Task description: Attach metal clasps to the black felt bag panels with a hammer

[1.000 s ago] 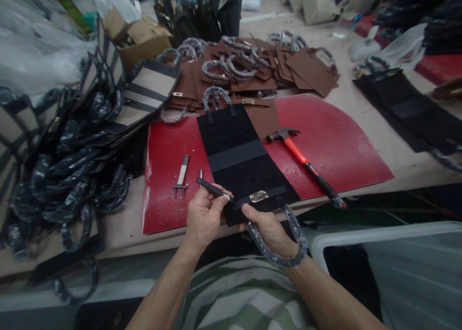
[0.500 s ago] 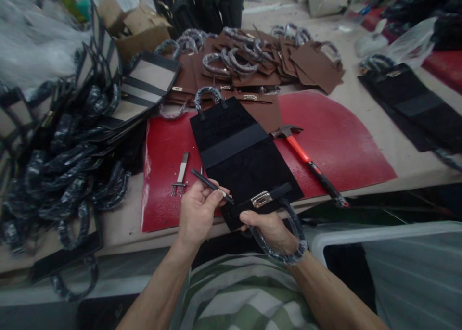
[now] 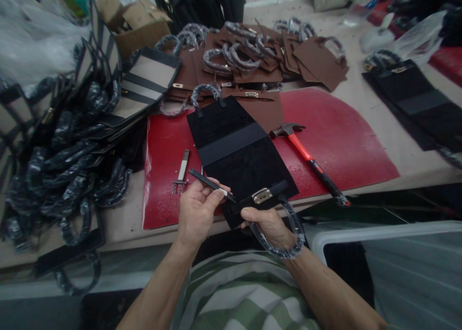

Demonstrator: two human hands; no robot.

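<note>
My left hand (image 3: pixel 200 205) is closed on a slim dark punch-like tool (image 3: pixel 205 180) with a pale band. Its tip points right, beside the lower left corner of a black handbag panel (image 3: pixel 245 161). The thumb of my right hand (image 3: pixel 265 222) lies on the panel's near edge, with the fingers hidden beneath. A plastic-wrapped handle (image 3: pixel 298 224) on that edge loops round my right wrist. Close to the thumb, a metal clasp (image 3: pixel 262 195) sits on a black strap. Another wrapped handle (image 3: pixel 205 93) rises from the panel's far end.
A red board (image 3: pixel 339 128) lies under the panel. An orange-and-black claw hammer (image 3: pixel 306 159) rests right, a pronged metal tool (image 3: pixel 181 171) left. Brown bag panels (image 3: pixel 245 72) are piled behind, black ones (image 3: pixel 72 152) heaped left. Another black panel (image 3: pixel 415 99) lies far right.
The view has shifted slightly. The panel's near end is tilted a little differently, its clasp slightly higher. Both hands keep their holds.
</note>
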